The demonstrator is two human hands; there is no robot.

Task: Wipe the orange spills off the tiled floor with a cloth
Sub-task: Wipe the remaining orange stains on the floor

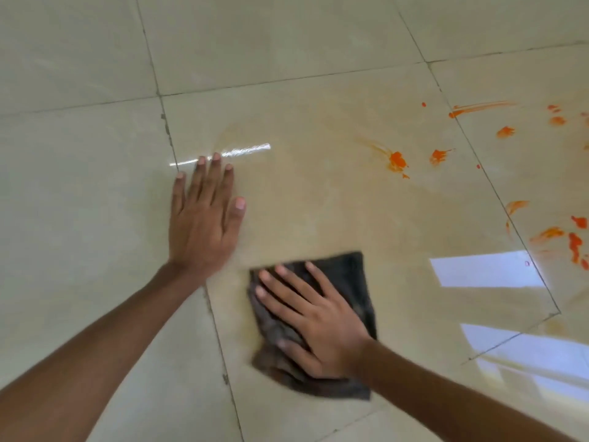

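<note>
Cloth (345,275) lay flat on floor (95,74), pinned under right hand (312,323). Its fingers were spread wide and pressing, not gripping, probably to load the wipe evenly. Left hand (204,218) was flat on bare tile just beside, fingers straight and holding nothing, likely bracing body weight. Spills (396,161) sat well apart to the right, mostly unwiped. Faint orange haze near cloth suggested that tile was partly done.

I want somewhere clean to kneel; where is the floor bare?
The beige tiled floor is bare left of the left hand and along the far edge. The orange spills crowd it right of the dark grey cloth.
</note>
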